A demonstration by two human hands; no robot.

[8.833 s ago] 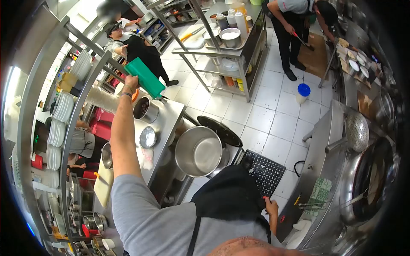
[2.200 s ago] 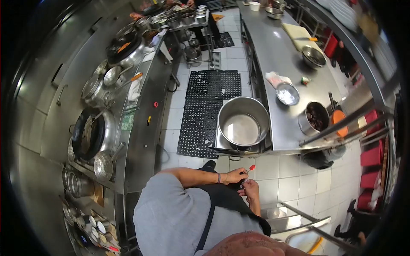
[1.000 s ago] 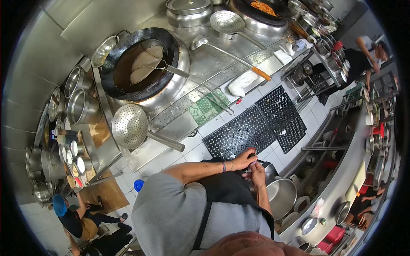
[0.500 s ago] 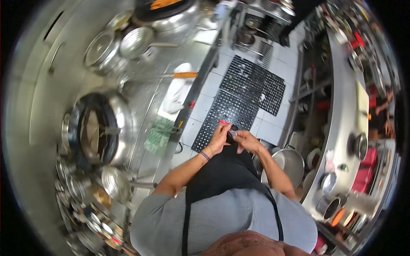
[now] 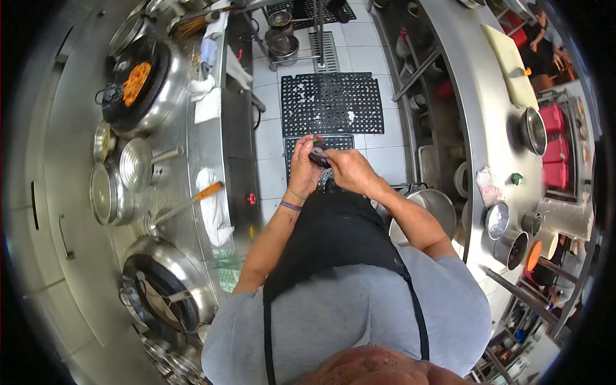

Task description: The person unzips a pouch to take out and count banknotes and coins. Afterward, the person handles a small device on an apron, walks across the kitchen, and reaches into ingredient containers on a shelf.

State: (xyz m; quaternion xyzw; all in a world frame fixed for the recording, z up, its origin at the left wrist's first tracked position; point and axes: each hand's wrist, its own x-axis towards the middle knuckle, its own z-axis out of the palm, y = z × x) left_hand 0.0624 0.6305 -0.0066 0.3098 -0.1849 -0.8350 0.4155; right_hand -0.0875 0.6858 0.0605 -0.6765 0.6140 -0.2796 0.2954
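Observation:
In front of the black apron (image 5: 330, 247), both hands meet around a small dark round object (image 5: 319, 154), too small to name. My left hand (image 5: 304, 168) has its fingers curled round the object's left side, with a bit of red at the fingertips. From the right, my right hand (image 5: 350, 170) pinches the same object, its thumb and fingers closed on the edge. Below the hands lies a black perforated mat (image 5: 330, 106) on white floor tiles.
At left, a steel counter holds a wok with orange food (image 5: 136, 83), a strainer (image 5: 136, 165), an orange-handled ladle (image 5: 208, 190) and a white cloth (image 5: 213, 215). A large pot (image 5: 436, 208) stands right of the apron. Bowls and a cutting board (image 5: 510, 64) sit on the right counter.
The view has turned, so the aisle now runs straight ahead and the food wok shows fully. Both hands stay together, now higher in the picture, and the dark object shows more clearly.

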